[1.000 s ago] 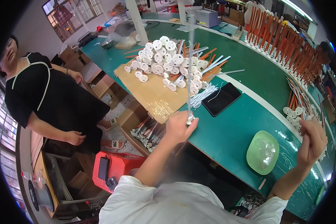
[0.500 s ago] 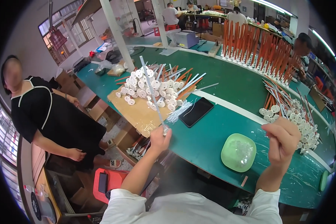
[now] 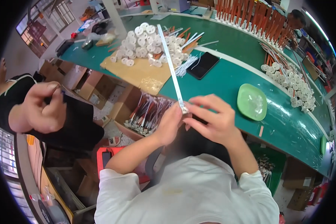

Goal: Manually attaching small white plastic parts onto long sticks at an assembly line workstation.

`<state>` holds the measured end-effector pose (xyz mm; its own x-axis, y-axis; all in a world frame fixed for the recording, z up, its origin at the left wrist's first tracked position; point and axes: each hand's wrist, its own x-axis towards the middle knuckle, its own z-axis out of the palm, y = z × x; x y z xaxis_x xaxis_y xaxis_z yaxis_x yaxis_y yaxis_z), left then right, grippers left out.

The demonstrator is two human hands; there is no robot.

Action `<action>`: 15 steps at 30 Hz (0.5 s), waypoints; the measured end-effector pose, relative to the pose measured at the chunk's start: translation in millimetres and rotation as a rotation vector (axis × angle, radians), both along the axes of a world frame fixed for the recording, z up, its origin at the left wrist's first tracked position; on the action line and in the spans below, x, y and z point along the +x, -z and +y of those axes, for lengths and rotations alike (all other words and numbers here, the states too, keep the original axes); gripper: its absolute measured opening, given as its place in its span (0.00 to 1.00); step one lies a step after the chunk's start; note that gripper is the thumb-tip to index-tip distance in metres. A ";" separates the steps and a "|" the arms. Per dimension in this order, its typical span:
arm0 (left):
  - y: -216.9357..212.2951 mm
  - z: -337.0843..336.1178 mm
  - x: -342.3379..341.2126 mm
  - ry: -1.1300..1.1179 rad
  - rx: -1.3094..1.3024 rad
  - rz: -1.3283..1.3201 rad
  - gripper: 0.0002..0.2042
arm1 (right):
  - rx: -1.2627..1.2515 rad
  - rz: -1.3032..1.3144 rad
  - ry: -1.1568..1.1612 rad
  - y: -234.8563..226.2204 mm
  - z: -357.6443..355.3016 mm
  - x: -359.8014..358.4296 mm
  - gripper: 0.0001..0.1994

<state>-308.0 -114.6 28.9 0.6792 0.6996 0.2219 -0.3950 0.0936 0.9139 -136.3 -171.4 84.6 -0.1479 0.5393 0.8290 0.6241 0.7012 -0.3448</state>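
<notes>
**White rod pinched at its lower end by both hands**

A long white rod [image 3: 171, 63] is held above the near edge of the green bench [image 3: 227, 80], its lower tip clamped between the fingers of the left hand [image 3: 170, 123] and the right hand [image 3: 210, 120]. Its upper end slants over a heap of white discs [image 3: 145, 43] on a cardboard sheet [image 3: 138, 72]. A black phone [image 3: 202, 65] and a green dish [image 3: 252, 102] lie nearby.

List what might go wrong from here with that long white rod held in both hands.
1. Both hands, left hand and right hand, pinch only the near end of the white rod, so the long free end may swing or bend.
2. That far end hangs over the pile of white discs and could knock some off the green table.
3. The black phone lies near its sweep.
</notes>
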 end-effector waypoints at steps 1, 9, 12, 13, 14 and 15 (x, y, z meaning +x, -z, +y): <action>-1.6 -3.8 -14.8 0.006 -0.012 -0.003 0.24 | 0.038 0.031 -0.060 16.5 5.4 -15.6 0.16; 30.3 -39.0 -138.0 -0.084 -0.080 0.037 0.26 | 0.066 0.145 -0.336 61.4 18.1 -132.4 0.14; 47.9 -41.4 -159.0 -0.151 -0.065 0.024 0.26 | 0.023 0.135 -0.334 71.8 19.9 -157.4 0.15; 52.0 -41.7 -162.7 -0.162 -0.105 -0.014 0.25 | 0.023 0.097 -0.345 75.0 22.4 -162.0 0.16; 55.9 -41.8 -165.8 -0.176 -0.144 -0.054 0.25 | 0.024 0.057 -0.359 76.2 24.9 -164.7 0.16; 62.0 -40.6 -169.0 -0.183 -0.143 -0.060 0.25 | 0.024 0.052 -0.367 75.9 26.4 -165.4 0.16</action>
